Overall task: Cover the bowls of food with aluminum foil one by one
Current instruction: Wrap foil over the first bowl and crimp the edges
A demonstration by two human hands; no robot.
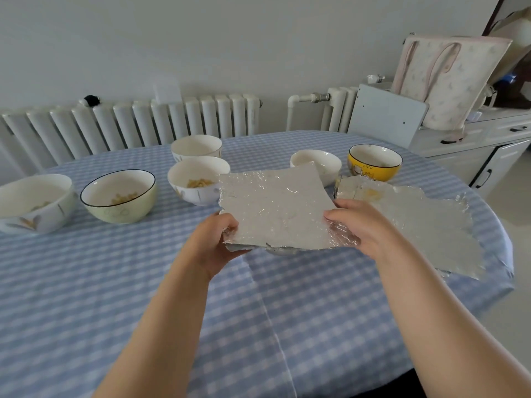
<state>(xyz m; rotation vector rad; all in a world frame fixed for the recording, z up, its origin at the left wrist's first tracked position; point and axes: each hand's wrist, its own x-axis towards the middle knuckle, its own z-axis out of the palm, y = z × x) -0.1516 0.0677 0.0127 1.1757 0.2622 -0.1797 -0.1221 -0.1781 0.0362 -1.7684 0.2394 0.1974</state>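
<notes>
Big round table with a blue check cloth. On the right side, a stack of foil, lying flat near the edge. Held up over the middle, one foil sheet, a bit curled at the far end. Under its near edge, something shiny and round, too hidden to tell what.

Six bowls in a row behind. From the left: a white bowl, a green bowl, a flower bowl with yellow food inside, a back bowl just behind that one, a small bowl, and a yellow bowl. All six open on top, none covered yet.

Left hand pinching the sheet's near left corner, thumb on top. Right hand gripping the near right corner, fingers curled round the edge.

Probably the step of taking one sheet off the stack, ready for a bowl. Next: carry the sheet over a bowl, maybe the flower bowl just beside it, lay it flat on the rim, then press the edges down all round. Needs soft hands, as foil tears fast.
</notes>
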